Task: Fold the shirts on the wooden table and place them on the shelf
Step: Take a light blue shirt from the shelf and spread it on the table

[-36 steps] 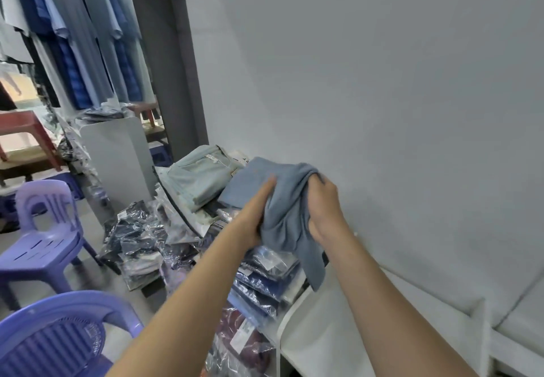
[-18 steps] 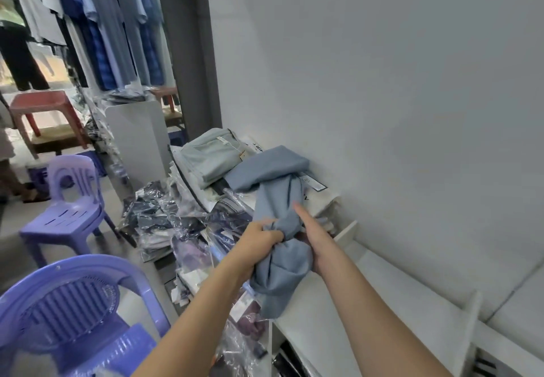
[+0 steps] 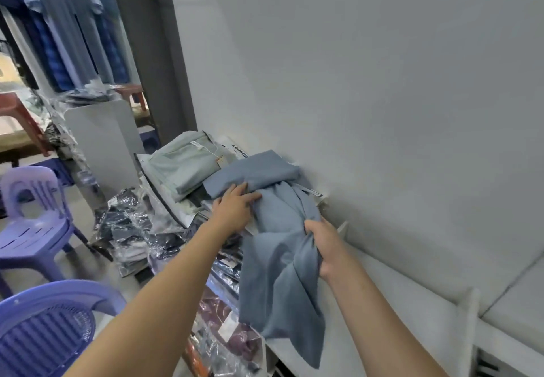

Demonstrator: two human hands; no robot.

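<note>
A grey-blue shirt (image 3: 279, 273) hangs loose and crumpled over the front of a white shelf (image 3: 412, 312). Its upper part lies on a pile of packed garments by the wall. My right hand (image 3: 323, 247) grips a bunched fold of the shirt near its middle. My left hand (image 3: 235, 205) rests flat on the shirt's upper part, fingers spread and pressing the cloth. A folded pale green shirt (image 3: 182, 164) with a tag lies on the same pile, just beyond my left hand.
Plastic-wrapped clothes (image 3: 132, 229) are heaped on the floor and under the shelf edge. Two purple plastic chairs (image 3: 32, 217) stand at the left. Shirts hang on a rack (image 3: 59, 23) at the top left. A white wall runs along the right.
The shirt has come down from in front of me onto the pile and shelf. My left hand let go of the bunch and moved up onto the shirt's upper part; my right hand still grips it.
</note>
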